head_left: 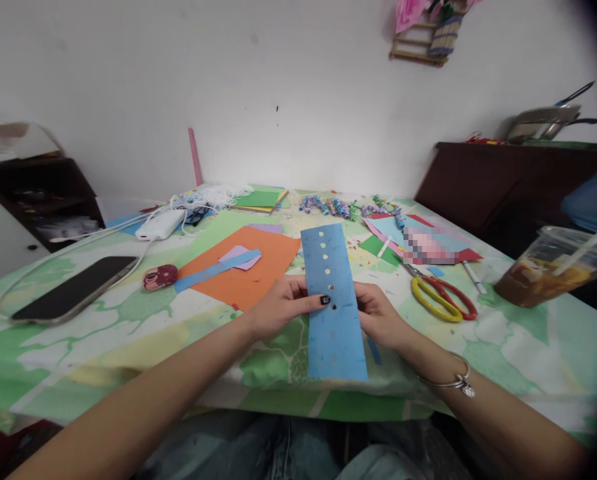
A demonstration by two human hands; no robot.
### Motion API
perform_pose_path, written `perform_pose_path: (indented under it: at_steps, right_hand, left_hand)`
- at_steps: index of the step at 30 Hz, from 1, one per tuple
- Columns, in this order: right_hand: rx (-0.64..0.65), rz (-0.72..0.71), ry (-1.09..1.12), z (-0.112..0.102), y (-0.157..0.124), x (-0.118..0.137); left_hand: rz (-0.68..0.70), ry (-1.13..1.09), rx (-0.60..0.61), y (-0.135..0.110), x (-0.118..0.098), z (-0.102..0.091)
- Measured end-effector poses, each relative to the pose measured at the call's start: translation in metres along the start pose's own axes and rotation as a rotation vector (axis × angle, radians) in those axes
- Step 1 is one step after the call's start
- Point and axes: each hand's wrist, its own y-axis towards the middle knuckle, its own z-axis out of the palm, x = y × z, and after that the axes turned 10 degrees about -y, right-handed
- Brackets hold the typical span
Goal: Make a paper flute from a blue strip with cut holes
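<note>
A long blue paper strip [333, 333] with a row of punched holes lies lengthwise in front of me, held up over the table edge. My left hand [281, 307] pinches its left edge, thumb on top near a hole. My right hand [378, 317] grips the right edge, with fingers curled behind the paper. An orange sheet [251, 263] lies just beyond, with a narrow blue strip [216, 270] and a small pink piece [238, 255] on it.
Yellow and red scissors [441, 297] lie right of my hands, with a white pen [473, 277] beside them. A plastic cup of iced drink [548, 267] stands far right. A phone [73, 288], a power bank [159, 225], a small pink punch [159, 277], paper stacks [258, 199] and curled paper bits [328, 205] lie around.
</note>
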Motion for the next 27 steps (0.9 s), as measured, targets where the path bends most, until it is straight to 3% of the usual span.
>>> perform_pose_path:
  at_steps: [10, 19, 27]
  right_hand:
    - [-0.009, -0.017, -0.048, -0.0008, -0.0006, 0.0007]
    - [-0.066, -0.032, -0.038, 0.0023, 0.0010, 0.0005]
    - [-0.041, 0.039, 0.051, 0.0026, -0.0008, 0.0010]
  left_hand:
    - [-0.007, 0.004, 0.012, -0.0002, 0.0014, -0.0011]
    - [0.090, 0.085, -0.156, 0.0018, -0.0038, 0.0048]
    - [0.050, 0.068, -0.145, 0.0011, -0.0014, -0.0009]
